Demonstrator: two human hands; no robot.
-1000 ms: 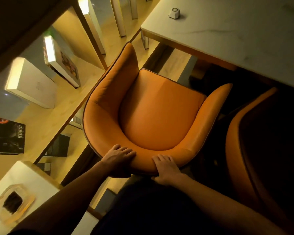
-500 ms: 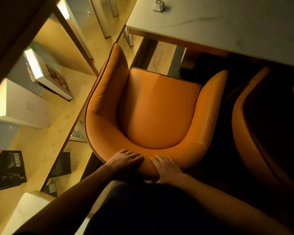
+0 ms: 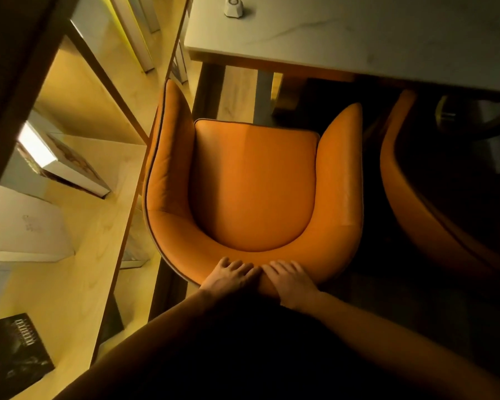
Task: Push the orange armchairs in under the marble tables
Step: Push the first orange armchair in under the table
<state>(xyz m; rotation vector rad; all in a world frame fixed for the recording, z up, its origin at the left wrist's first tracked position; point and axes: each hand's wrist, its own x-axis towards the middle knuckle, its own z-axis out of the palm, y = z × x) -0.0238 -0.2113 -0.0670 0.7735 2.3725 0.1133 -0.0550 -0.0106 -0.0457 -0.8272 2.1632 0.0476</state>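
— Since the earlier frame the orange armchair [image 3: 254, 186] has been swung round and brought square to the marble table [image 3: 358, 44]; its open front is now faced at twelve o'clock, straight toward the table edge.

— How far in has it been brought?

— Not yet under; the two arm tips are seen just short of the near edge, and bare floor is visible between seat and table; the chair's long axis is run from six to twelve o'clock.

— And the hold?

— The left hand [image 3: 231, 274] and right hand [image 3: 290, 280] are laid side by side on the top of the backrest at six o'clock, fingers spread flat over the rim; nothing is clasped, the hands are only pressed on; neither is nearer than the other.

— So the push is to be made toward twelve?

— Judged so; a second armchair [image 3: 410, 203] is stood near at three o'clock, and a shelf unit [image 3: 78, 226] with books at nine o'clock, so a straight line is needed.
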